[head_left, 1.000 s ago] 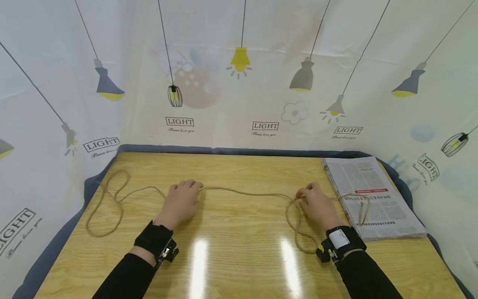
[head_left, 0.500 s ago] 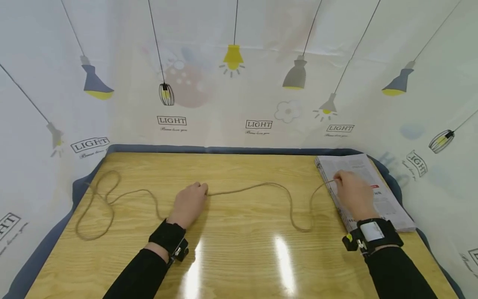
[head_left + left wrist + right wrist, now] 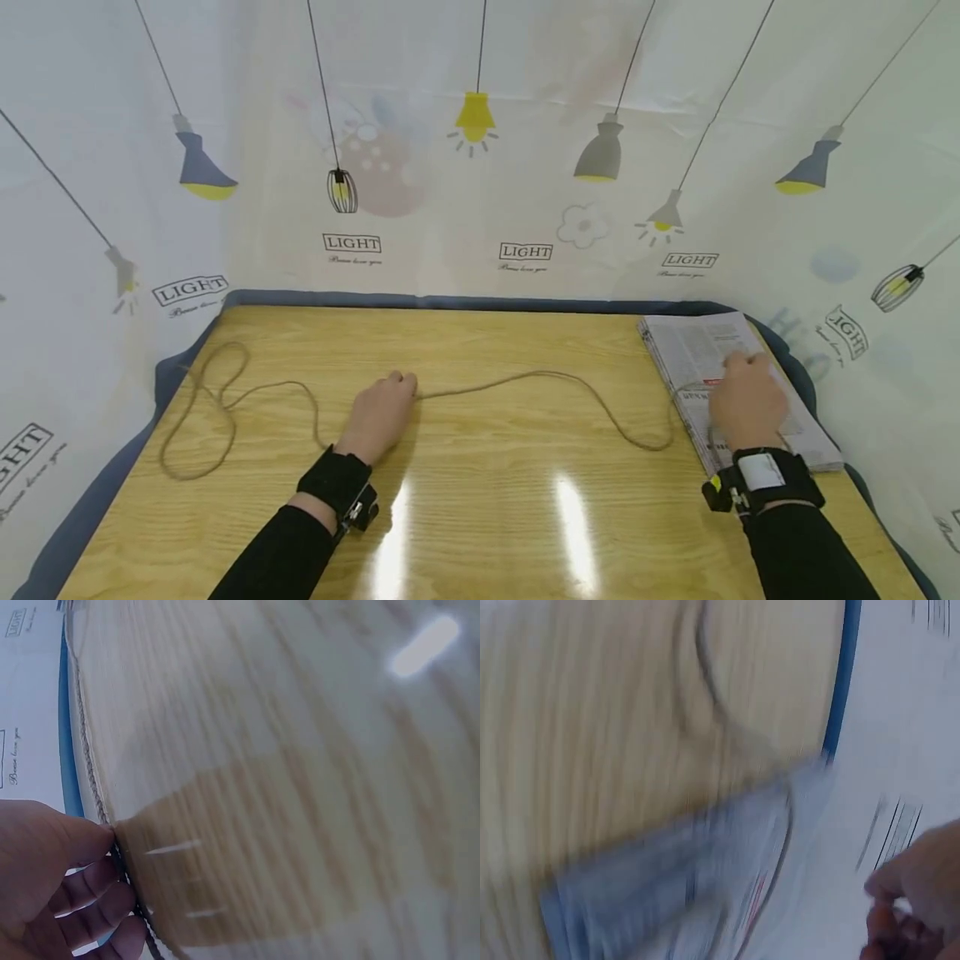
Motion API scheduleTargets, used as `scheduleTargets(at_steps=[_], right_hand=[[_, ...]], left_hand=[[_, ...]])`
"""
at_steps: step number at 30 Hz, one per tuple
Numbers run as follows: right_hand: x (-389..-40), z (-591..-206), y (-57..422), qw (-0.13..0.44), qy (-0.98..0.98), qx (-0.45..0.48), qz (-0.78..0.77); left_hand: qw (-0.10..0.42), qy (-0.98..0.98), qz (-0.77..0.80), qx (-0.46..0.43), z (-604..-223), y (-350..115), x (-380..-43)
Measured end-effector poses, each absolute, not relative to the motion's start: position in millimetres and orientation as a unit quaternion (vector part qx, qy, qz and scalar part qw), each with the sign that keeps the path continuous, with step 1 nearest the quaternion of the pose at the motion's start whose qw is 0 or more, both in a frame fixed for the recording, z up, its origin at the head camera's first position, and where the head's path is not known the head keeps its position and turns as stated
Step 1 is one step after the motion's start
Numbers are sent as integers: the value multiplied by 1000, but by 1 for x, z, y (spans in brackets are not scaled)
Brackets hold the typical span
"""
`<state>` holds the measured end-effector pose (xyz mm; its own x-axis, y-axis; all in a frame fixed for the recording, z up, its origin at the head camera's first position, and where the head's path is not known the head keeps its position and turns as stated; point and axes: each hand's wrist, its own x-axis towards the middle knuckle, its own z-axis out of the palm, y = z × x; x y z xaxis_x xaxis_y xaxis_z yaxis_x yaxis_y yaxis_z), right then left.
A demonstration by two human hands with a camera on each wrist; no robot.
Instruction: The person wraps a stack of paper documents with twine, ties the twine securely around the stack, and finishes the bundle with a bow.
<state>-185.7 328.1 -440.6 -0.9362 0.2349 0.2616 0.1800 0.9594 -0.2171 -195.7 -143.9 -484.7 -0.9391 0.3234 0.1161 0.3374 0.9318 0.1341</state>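
Observation:
A long, thin tan rope (image 3: 487, 386) runs across the wooden table. Its left part lies in loose loops, and its right part curves up onto a stack of newspapers (image 3: 686, 337). My left hand (image 3: 378, 414) pinches the rope between thumb and fingers, near mid-table; the left wrist view shows the braided rope (image 3: 88, 754) passing through the fingertips. Over the newspapers is my right hand (image 3: 748, 404), its fingers loosely bent. In the blurred right wrist view the rope (image 3: 781, 844) lies apart from that hand (image 3: 922, 889), and nothing shows between its fingers.
The wooden table (image 3: 480, 492) ends at a dark blue border (image 3: 450, 302) at the back. Behind it and at both sides hangs a white curtain (image 3: 442, 242) printed with lamps. The newspaper stack sits at the table's right edge.
My right hand has gone right from the rope's right part, carrying rope onto the newspapers, and now appears to have let it go. My left hand has shifted slightly and holds the rope throughout.

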Motion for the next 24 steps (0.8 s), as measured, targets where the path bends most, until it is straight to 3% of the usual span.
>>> scheduleTargets(at_steps=[2,6,10,19,24], right_hand=[[-183,-447,302,125,-986,-27,111],[-173,-458,265,-12,-986,108,127],[-166,-465,264,-81,-981,141,106],[-165,-474,300,41,-988,139,51],[-166,-480,305,36,-980,168,99]], left_hand=[[41,-982,-80,-164,-484,-143,-195],[30,-983,-91,-155,-485,-143,-195],[32,-981,-100,-161,-485,-143,-195],[72,-974,-111,-183,-483,-145,-187],[62,-970,-141,-191,-484,-146,-186]])
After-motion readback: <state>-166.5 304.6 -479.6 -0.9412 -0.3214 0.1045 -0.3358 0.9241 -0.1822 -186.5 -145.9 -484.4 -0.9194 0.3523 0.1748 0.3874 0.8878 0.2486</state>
